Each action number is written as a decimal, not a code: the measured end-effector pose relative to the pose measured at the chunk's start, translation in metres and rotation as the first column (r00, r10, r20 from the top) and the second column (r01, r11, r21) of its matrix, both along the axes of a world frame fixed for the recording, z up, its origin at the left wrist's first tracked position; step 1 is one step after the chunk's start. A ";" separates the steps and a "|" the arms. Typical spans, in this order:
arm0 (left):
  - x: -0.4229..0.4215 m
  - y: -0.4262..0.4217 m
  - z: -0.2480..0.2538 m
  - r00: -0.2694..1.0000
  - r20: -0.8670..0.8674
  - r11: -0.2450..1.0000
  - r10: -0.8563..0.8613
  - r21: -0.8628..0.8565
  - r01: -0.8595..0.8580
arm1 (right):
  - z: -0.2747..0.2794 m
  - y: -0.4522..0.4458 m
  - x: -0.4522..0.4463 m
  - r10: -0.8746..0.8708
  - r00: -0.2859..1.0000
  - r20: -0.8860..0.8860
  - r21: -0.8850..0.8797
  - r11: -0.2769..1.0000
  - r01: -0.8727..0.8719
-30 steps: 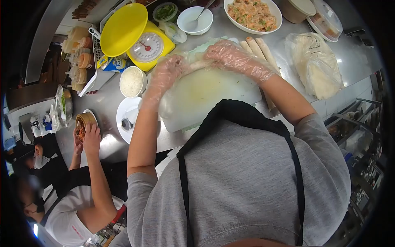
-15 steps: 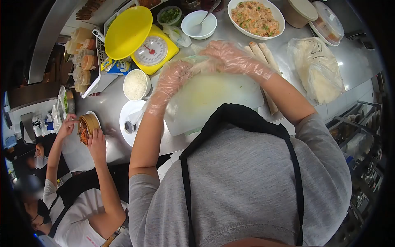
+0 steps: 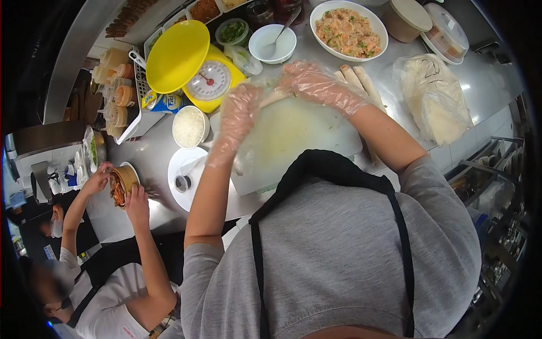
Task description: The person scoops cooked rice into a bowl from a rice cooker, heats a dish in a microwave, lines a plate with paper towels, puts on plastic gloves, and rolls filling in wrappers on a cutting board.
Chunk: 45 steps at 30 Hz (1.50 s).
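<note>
My left hand (image 3: 239, 113) and my right hand (image 3: 320, 86) both wear clear plastic gloves. A pale, thin-skinned roll (image 3: 273, 97) stretches between them at the far edge of the white cutting board (image 3: 293, 138). The fingers of each hand are curled round an end of it, partly hiding those ends. Beside my right hand lie several finished rolls (image 3: 368, 85), partly covered by that hand and forearm. A bowl of orange-pink filling with green bits (image 3: 349, 31) stands beyond my right hand.
A yellow kitchen scale (image 3: 212, 79), a bowl of white shreds (image 3: 190, 127) and a white plate (image 3: 176, 195) stand left. A bag of wrappers (image 3: 432, 96) lies right. A co-worker's hands (image 3: 135, 203) hold a round wooden container (image 3: 125, 179). A white bowl with a spoon (image 3: 272, 44) stands at the back.
My hands have moved apart slightly, and more of the roll shows between them. The whole view has shifted a little. The co-worker's hands remain at the wooden container.
</note>
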State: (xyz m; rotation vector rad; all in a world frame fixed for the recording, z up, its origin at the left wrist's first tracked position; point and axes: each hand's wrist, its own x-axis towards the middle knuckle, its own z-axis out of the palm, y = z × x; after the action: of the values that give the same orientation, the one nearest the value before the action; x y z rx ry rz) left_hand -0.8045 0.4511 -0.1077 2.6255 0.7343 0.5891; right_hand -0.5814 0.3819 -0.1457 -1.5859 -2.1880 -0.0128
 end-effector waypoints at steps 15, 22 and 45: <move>0.004 -0.028 -0.023 0.986 -0.163 0.999 -0.025 0.041 0.032 | 0.036 -0.022 -0.016 0.121 0.993 -0.004 -0.151 0.981 -0.120; -0.012 -0.070 -0.023 0.994 -0.104 0.994 -0.024 0.106 0.035 | 0.015 -0.054 -0.019 0.139 0.988 -0.068 -0.212 0.966 -0.150; 0.040 -0.063 0.007 0.986 -0.153 0.996 0.069 0.072 -0.058 | 0.074 -0.060 0.013 0.026 0.955 -0.296 -0.196 0.977 -0.087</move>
State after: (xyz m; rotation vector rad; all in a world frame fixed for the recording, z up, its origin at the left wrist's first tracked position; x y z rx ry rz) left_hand -0.7644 0.3877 -0.1007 2.7426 0.8619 0.4362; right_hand -0.5685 0.3217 -0.0713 -1.5184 -2.0510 0.4526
